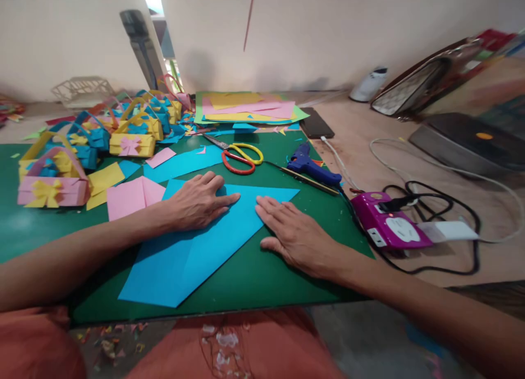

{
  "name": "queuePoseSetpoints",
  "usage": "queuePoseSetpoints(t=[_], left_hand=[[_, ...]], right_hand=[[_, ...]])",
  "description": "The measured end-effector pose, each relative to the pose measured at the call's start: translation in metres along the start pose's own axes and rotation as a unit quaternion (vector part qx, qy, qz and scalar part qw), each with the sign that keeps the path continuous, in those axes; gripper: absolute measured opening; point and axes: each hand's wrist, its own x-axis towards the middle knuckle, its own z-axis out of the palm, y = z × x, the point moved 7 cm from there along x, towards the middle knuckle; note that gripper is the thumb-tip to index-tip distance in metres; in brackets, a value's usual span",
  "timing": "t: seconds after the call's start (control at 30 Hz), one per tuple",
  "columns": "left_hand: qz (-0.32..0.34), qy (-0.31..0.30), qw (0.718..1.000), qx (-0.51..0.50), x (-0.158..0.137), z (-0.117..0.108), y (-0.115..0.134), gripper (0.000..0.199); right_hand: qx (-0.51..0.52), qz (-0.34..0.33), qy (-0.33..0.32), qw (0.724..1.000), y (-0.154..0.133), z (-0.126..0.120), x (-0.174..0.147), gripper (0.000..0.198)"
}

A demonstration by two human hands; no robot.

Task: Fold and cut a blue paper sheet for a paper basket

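Plainly, the left hand (pixel 197 204) rests on the folded blue paper (pixel 200 253), fingers loosely open. The right hand (pixel 301 238) lies flat along its edge, fingers straight, gripping nothing.

A flat, pale brown surface (pixel 356 135) carries a smooth dark-green sheet (pixel 262 289) along its front. On the green lie a folded bright-blue paper (pixel 205 248), metal scissors with red and yellow handle loops (pixel 240 169), and a creased pink paper (pixel 125 197). Small handled boxes of pink, yellow and blue paper (pixel 150 147) stand at left. A blue plastic glue gun (pixel 307 164) lies by the green's right edge; a magenta plastic socket box (pixel 371 208) and a dark flat phone (pixel 318 123) rest on the brown.
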Motion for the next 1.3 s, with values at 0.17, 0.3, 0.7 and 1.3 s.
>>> queuePoseSetpoints(t=[0.17, 0.3, 0.7, 1.3], left_hand=[[0.004, 0.055, 0.998, -0.030, 0.005, -0.001, 0.004, 0.037], [0.013, 0.103, 0.994, -0.047, 0.009, 0.000, 0.006, 0.038], [0.008, 0.182, 0.981, -0.073, 0.004, -0.006, 0.007, 0.030], [0.110, 0.186, 0.957, -0.195, 0.019, -0.007, 0.018, 0.030]], right_hand=[[-0.157, 0.014, 0.111, 0.981, 0.026, -0.011, -0.003, 0.045], [-0.226, -0.071, 0.122, 0.964, 0.014, -0.020, -0.007, 0.029], [-0.391, -0.153, 0.180, 0.889, -0.015, -0.032, -0.002, 0.026], [-0.380, -0.064, 0.080, 0.919, 0.026, -0.026, 0.012, 0.027]])
